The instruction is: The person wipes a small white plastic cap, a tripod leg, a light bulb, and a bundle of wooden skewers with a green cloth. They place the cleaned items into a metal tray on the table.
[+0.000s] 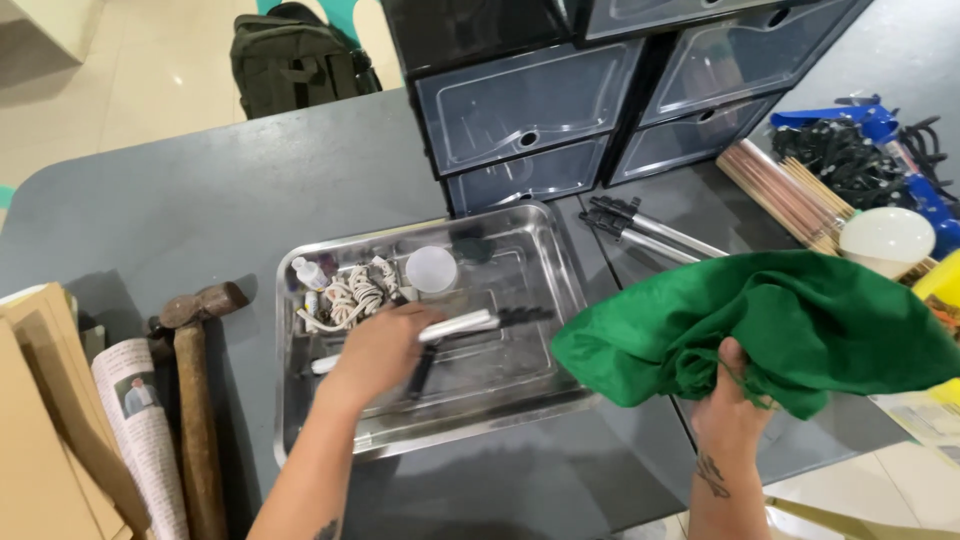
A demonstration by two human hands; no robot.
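Inside the steel tray (560, 300) on the dark counter (250, 200), the left hand (385, 345) closes around a silver and black tool (470, 325) lying across the tray's middle. Coiled white cord (350, 295), a small bottle (308, 272) and a round white lid (431, 268) sit just behind it. The right hand (730, 400) grips a bunched green cloth (780, 320) near the counter's front edge. A hammer (195, 400) lies left of the tray.

You're standing at a dark grey counter (250, 190) with rounded corners; beyond it lies a glossy cream floor (130, 70), and clear-fronted black drawer units (560, 100) sit at the back.
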